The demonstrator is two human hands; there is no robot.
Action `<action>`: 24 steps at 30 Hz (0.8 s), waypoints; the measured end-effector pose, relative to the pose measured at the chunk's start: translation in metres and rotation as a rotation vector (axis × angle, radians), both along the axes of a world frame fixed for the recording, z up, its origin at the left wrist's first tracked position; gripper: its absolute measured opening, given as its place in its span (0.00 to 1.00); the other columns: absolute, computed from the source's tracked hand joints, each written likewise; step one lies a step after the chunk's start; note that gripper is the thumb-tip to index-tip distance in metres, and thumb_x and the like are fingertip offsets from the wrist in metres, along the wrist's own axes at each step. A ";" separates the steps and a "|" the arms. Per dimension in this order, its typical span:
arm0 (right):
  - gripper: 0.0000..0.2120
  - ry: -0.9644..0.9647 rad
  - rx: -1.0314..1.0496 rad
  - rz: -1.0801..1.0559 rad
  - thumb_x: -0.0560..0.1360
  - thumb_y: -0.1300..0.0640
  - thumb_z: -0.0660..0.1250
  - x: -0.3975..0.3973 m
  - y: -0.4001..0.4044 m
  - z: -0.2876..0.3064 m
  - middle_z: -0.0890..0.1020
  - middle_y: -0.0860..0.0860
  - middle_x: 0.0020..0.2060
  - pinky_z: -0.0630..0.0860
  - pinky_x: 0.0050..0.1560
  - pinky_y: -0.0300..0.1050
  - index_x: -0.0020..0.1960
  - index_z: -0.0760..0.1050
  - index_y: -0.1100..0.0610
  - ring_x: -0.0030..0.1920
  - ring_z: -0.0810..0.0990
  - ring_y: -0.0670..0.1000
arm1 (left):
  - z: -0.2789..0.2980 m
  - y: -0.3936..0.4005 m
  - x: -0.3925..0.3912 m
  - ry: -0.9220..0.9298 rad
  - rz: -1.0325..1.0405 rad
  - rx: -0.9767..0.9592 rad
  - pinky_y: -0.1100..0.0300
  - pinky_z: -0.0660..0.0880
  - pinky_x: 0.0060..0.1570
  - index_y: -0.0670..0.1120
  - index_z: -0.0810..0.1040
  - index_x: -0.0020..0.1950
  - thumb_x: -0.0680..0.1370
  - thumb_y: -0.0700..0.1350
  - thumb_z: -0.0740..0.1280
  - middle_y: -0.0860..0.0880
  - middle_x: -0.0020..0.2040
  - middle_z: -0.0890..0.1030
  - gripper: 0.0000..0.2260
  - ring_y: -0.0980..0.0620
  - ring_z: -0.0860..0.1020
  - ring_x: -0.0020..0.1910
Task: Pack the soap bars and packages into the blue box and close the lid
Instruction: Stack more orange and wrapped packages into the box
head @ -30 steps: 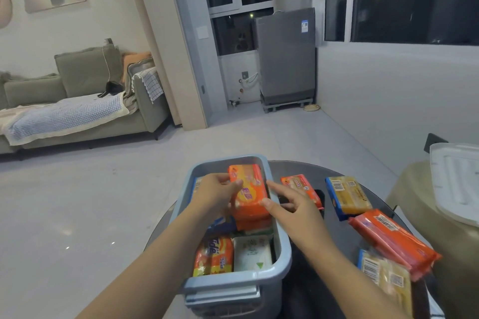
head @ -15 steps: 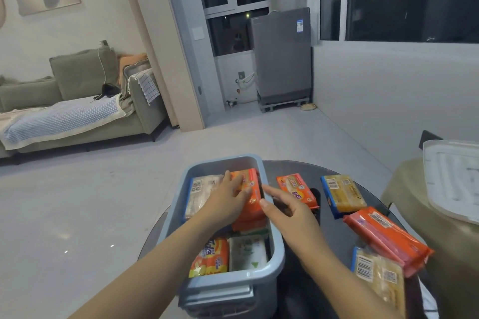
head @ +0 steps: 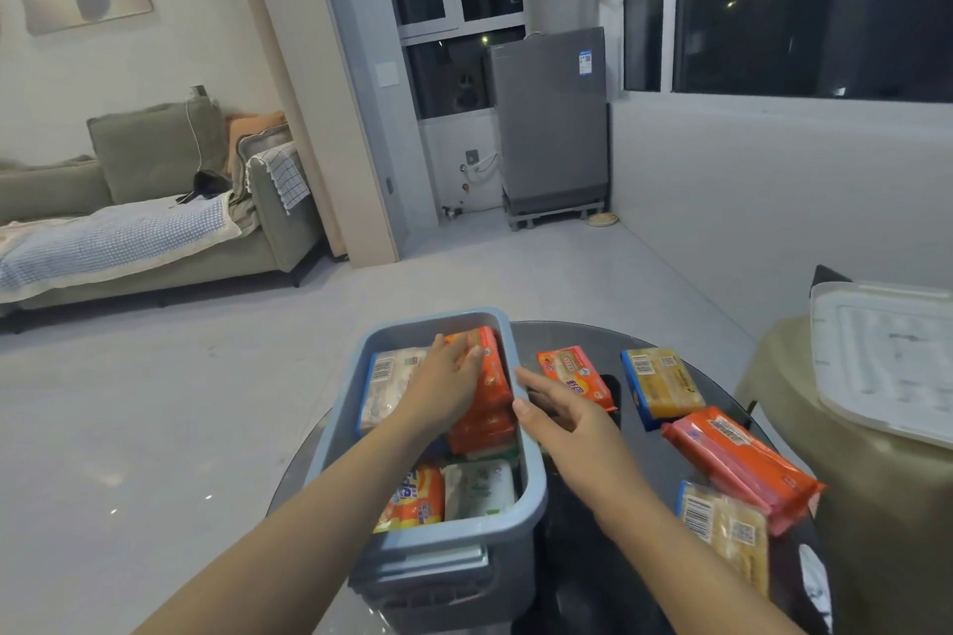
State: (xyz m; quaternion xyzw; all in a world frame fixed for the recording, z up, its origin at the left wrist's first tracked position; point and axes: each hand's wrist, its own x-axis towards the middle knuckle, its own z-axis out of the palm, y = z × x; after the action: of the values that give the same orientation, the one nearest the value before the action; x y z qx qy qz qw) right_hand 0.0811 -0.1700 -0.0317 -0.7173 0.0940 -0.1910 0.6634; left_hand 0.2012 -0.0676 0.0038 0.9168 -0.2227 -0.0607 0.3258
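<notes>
Inside the blue box [head: 531,474], left hand [head: 448,384] presses orange soap pack [head: 492,376], fingers flat together. Right hand [head: 564,420] outside, fingers spread, empty; likely next: grab nearest orange bar [head: 575,376].

Matt plastic box [head: 531,480]; glossy film-wrapped orange soap [head: 575,376].

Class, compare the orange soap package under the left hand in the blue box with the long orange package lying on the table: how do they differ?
The orange soap package sits inside the blue box; the long orange package lies outside on the dark table. The boxed one is under the left hand; the long one is untouched. The long one looks larger. Both are orange plastic wrappers.
</notes>
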 end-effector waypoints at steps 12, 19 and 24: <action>0.10 0.106 0.024 -0.189 0.78 0.58 0.62 -0.040 -0.055 0.007 0.83 0.49 0.46 0.76 0.39 0.37 0.57 0.76 0.49 0.43 0.82 0.46 | 0.019 -0.030 -0.082 0.046 -0.125 -0.377 0.63 0.65 0.58 0.51 0.73 0.67 0.81 0.49 0.58 0.52 0.67 0.74 0.16 0.57 0.71 0.62; 0.09 0.185 0.085 -0.293 0.77 0.63 0.61 -0.065 -0.104 -0.001 0.82 0.55 0.41 0.77 0.33 0.34 0.55 0.77 0.58 0.35 0.82 0.46 | -0.004 -0.081 -0.114 0.153 -0.139 -0.470 0.62 0.68 0.58 0.51 0.69 0.69 0.80 0.48 0.58 0.51 0.68 0.73 0.17 0.56 0.72 0.63; 0.05 0.486 -0.369 -0.259 0.75 0.56 0.65 -0.080 -0.133 -0.012 0.80 0.48 0.44 0.78 0.34 0.44 0.48 0.76 0.48 0.37 0.83 0.51 | -0.045 -0.104 -0.127 0.276 -0.118 -0.375 0.65 0.67 0.56 0.48 0.71 0.69 0.79 0.47 0.61 0.50 0.66 0.76 0.17 0.54 0.73 0.64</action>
State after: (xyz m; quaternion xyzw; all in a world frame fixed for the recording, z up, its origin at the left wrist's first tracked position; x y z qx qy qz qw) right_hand 0.0008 -0.3033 -0.0434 -0.8319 0.3039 -0.1111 0.4508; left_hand 0.0744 -0.1719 -0.0408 0.8087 -0.2366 -0.1617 0.5137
